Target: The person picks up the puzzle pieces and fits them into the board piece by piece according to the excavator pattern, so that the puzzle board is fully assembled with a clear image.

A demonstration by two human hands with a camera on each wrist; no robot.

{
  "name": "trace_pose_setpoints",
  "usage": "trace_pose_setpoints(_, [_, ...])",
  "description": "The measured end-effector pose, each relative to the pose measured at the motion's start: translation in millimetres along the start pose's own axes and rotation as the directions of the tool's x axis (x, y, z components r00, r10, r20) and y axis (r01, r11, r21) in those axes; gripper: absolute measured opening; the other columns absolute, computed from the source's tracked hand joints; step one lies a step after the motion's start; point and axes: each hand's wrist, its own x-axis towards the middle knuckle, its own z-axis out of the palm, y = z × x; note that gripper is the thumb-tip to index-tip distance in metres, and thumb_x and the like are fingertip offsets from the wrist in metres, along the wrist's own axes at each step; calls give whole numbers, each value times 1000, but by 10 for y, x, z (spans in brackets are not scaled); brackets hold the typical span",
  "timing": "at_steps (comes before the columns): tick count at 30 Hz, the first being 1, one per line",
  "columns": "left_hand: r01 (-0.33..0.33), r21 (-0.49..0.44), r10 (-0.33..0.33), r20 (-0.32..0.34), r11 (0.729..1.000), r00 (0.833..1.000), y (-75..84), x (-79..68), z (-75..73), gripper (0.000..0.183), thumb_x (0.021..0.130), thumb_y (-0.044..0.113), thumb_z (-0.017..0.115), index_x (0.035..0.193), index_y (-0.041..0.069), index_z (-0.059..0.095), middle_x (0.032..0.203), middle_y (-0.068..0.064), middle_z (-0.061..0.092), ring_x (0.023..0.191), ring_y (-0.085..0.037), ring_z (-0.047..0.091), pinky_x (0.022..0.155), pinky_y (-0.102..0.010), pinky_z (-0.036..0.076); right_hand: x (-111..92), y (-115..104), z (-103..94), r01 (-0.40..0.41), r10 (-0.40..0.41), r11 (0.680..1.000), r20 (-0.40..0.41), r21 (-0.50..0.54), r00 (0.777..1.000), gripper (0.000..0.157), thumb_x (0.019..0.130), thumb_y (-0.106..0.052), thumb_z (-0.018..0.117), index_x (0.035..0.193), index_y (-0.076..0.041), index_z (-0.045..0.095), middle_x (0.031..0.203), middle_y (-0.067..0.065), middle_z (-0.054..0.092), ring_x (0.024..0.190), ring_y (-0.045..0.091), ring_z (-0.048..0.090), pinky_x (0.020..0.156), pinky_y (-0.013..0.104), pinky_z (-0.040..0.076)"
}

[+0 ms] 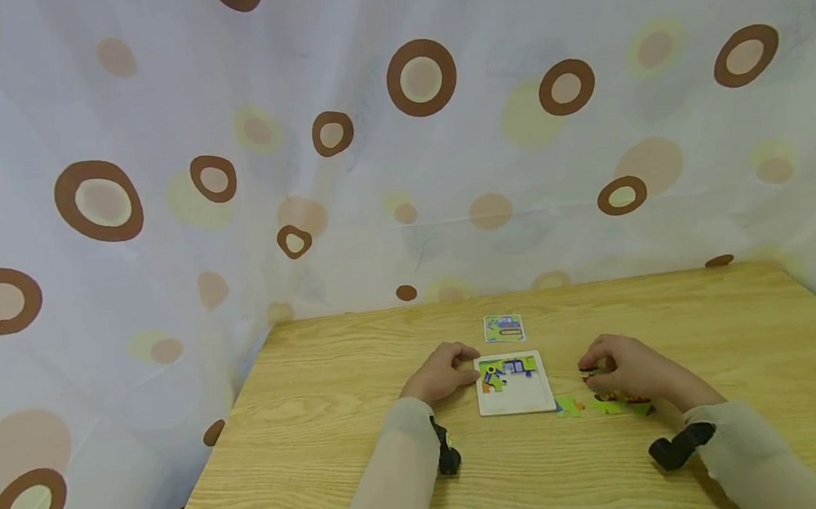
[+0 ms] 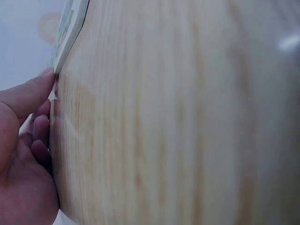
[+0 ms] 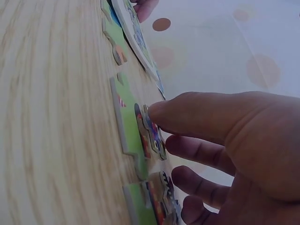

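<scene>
A white-framed puzzle board lies flat on the table, with several joined pieces showing a blue vehicle on green across its upper part. My left hand rests at the board's left edge, thumb and forefinger against the frame; the left wrist view shows the thumb at a corner. To the right of the board, my right hand pinches a small puzzle piece between thumb and fingers, low over the other pieces. The fingertips behind this piece are partly hidden. Below that hand lie green puzzle pieces.
A small picture card with a blue vehicle lies behind the board. One green and orange piece sits by the board's lower right corner. A patterned curtain hangs behind and beside the wooden table.
</scene>
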Motion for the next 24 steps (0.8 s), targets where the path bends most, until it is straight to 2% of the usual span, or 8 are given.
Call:
trace_pose_setpoints(14, [12, -25, -12, 10, 1000, 1000, 50, -13, -7, 33, 97, 16, 66, 129, 12, 64, 128, -2, 58, 115, -21, 51, 102, -40, 41, 6, -31, 26, -48, 48, 999, -14, -10, 999, 25, 88, -11, 76, 110, -1, 69, 106, 8, 61, 75, 17, 51, 61, 28, 47])
trace_pose_setpoints(24, [-4, -21, 4, 8, 1000, 1000, -4, 26, 14, 32, 96, 16, 67, 128, 12, 65, 126, -1, 59, 114, -20, 52, 101, -39, 41, -2, -30, -14, 7, -7, 998, 9, -70, 1000, 21, 86, -13, 78, 106, -6, 75, 107, 6, 59, 84, 18, 50, 69, 31, 47])
